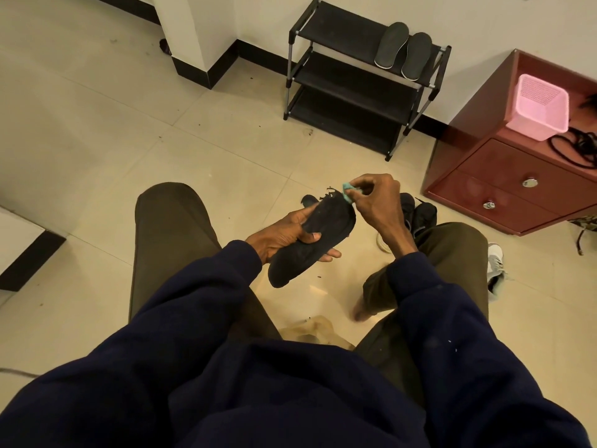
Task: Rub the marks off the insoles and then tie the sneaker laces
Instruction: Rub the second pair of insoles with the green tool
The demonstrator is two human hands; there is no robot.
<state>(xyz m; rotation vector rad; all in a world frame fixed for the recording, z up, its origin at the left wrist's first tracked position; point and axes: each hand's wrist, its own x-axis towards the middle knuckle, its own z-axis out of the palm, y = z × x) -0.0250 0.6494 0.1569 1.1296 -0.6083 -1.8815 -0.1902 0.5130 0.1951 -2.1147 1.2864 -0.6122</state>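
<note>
**Head view: insole held over the lap, eraser at its tip**

Head camera looks down past dark blue sleeves and olive trousers that fill the lower frame and hide much of the floor (97, 130). At 1 o'clock a black shoe rack (355, 88) stands against the wall, two more insoles (403, 50) lying side by side on its top shelf. At 3 o'clock a red cabinet (504, 185) is cut off by the frame edge; a pink basket (533, 108) sits on it beside a dark tangle of cord, only partly seen. Black sneakers (420, 215) on the floor are mostly hidden behind the right wrist and knee, so their laces cannot be judged.

Near centre, the left hand (284, 234) grips a black insole (310, 240) from beneath, thumb pressed across its top, the toe pointing toward 1 o'clock. The right hand (374, 202), wrist bent downward, pinches a small teal eraser (349, 190) against the insole's frayed far tip. Marks on the dark surface are hard to make out.
</note>
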